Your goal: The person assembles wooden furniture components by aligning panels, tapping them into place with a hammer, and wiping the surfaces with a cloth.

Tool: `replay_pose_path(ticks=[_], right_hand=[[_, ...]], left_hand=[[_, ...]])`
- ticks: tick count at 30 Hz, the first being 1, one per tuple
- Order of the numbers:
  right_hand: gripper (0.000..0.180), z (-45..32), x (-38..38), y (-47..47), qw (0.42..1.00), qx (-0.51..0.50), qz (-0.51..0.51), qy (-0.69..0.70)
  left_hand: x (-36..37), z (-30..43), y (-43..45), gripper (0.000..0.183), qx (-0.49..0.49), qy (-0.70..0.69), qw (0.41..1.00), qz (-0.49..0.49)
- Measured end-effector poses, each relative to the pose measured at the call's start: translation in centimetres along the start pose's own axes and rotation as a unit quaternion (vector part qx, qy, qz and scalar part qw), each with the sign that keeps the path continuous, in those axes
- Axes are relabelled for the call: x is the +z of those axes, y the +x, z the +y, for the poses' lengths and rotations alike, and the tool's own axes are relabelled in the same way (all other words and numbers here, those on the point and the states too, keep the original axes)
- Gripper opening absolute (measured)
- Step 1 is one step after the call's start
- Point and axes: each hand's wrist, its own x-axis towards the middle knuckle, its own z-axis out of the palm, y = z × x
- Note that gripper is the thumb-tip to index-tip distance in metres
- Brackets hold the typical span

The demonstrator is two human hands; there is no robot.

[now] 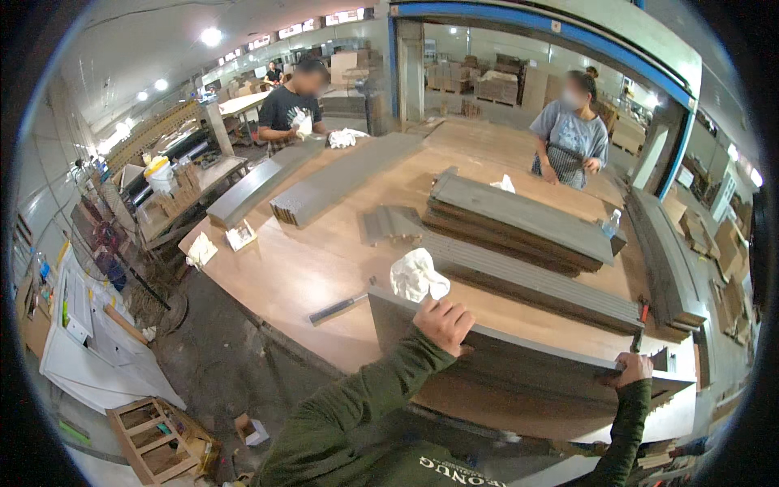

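Observation:
A long dark grey panel (523, 353) stands tilted on its edge at the near side of a wooden worktable (286, 298). My left hand (446, 329) grips its upper edge left of the middle, fingers over the top. Near the panel's right end, my right hand (633, 370) is closed on the same edge. A crumpled white cloth (419, 275) lies just beyond my left fingers; whether they touch it I cannot tell. A dark bar-shaped tool (338, 308) rests to the panel's left. Beyond my right hand is a tool with a red part (644, 310).
Stacked grey panels (517, 213) and a ribbed grey stack (541, 283) lie across the table. More stacks (347, 176) stand at the far left. One person (292, 109) handles cloth there; another (572, 137) stands at the far right. A plastic bottle (611, 224) stands near the right stack.

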Motion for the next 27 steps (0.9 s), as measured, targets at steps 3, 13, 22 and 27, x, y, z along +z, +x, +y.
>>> replay_pose_path(ticks=[3, 13, 22, 27], right_hand=[[0.045, 2.9, -1.3, -0.4, 0.999, -0.042, 0.022, -0.024], [0.053, 1.0, 0.6, -1.6, 0.999, 0.030, -0.019, -0.014], [0.058, -2.6, -3.5, -0.6, 0.993, -0.015, 0.116, 0.002], [0.060, -2.4, -3.1, 0.0, 0.997, -0.002, 0.080, 0.005]], left_hand=[[-0.3, 1.1, 2.0, 0.014, 0.029, -0.006, 0.999, 0.024], [3.7, 1.1, 1.4, 0.012, 0.029, 0.010, 0.999, -0.037], [2.9, 0.6, 3.3, 0.043, 0.024, 0.035, 0.985, -0.169], [3.0, -0.6, 3.7, 0.053, 0.020, -0.023, 0.976, -0.214]])
